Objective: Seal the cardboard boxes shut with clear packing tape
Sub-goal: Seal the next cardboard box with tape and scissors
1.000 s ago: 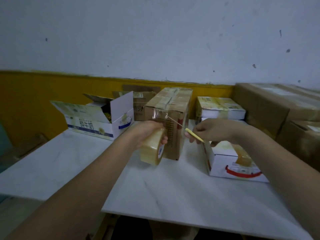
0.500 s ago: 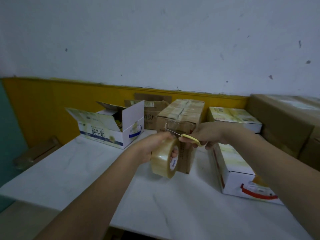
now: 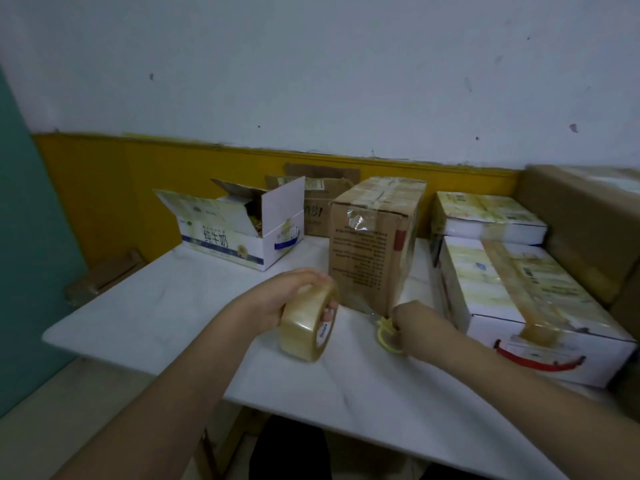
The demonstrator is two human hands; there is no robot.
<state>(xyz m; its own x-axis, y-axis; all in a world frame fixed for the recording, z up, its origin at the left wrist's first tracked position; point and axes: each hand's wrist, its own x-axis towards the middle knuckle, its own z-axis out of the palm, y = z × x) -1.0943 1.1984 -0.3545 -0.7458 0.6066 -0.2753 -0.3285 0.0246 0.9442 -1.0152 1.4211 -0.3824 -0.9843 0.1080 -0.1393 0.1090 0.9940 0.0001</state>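
A tall brown cardboard box stands upright on the white table, its top taped and a loose tape end stuck on its front face. My left hand grips a roll of clear packing tape just left of the box's base. My right hand holds yellow-handled scissors low at the table, by the box's front corner; the fingers are hidden behind the wrist and the blades are blurred.
An open white milk carton box sits at the back left, a small brown box behind it. Two taped white boxes lie at the right, with large brown cartons beyond them. The table's front edge is near.
The tape strip has been cut; its end now hangs on the box front. Both hands dropped from the box's upper face to the table, with roll and scissors still held.
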